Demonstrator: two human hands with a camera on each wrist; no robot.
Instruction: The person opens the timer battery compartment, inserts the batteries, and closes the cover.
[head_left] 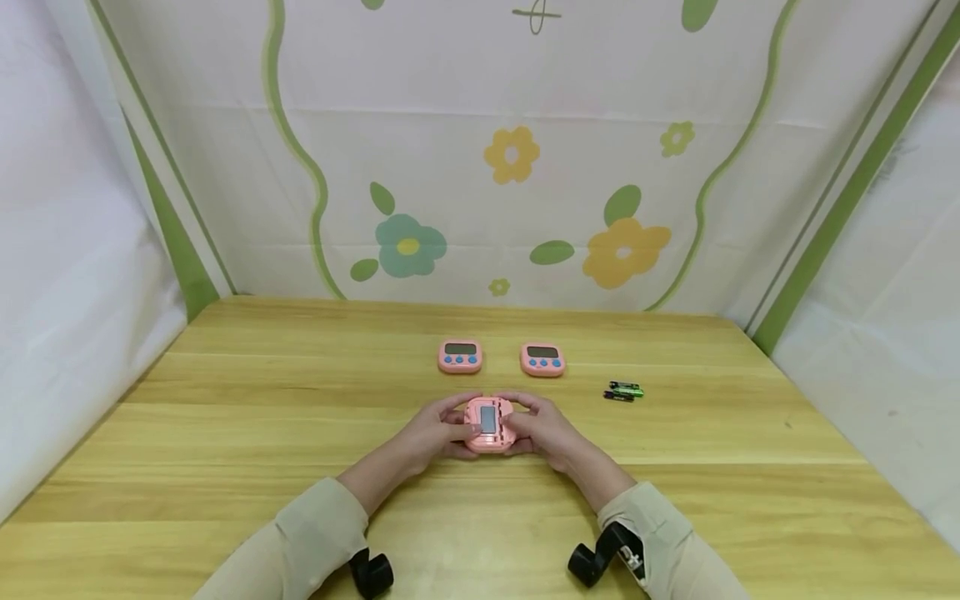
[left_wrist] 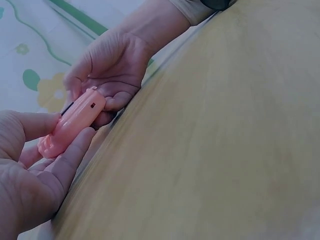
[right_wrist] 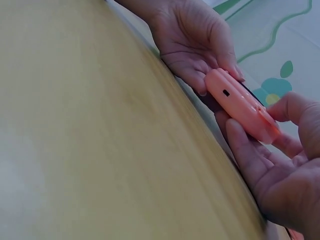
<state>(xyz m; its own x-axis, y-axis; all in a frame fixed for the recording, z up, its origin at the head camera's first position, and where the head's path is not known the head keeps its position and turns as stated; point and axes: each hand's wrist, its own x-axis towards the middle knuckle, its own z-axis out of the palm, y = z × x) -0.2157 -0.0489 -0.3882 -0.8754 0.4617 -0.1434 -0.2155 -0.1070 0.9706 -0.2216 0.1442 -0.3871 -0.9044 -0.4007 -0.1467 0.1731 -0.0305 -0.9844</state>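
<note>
Both hands hold a pink digital timer (head_left: pixel 488 419) low over the wooden table, its back, with a grey rectangular panel, facing up. On the timer's left side my left hand (head_left: pixel 441 428) grips it, thumb on top and fingers beneath. My right hand (head_left: pixel 546 429) grips the opposite side, its thumb by the slotted part of the back. In the left wrist view the timer (left_wrist: pixel 75 122) is seen edge-on, with a small dark slot in its side. The right wrist view also shows the timer (right_wrist: pixel 242 105) from the edge, between the thumbs and fingers.
Beyond the hands, two pink timers with blue buttons, a left one (head_left: pixel 461 357) and a right one (head_left: pixel 542 359), lie screen up on the wooden table (head_left: pixel 300 417). Several small batteries (head_left: pixel 624 391) lie to the right. A flower-printed cloth (head_left: pixel 450 83) hangs behind the table.
</note>
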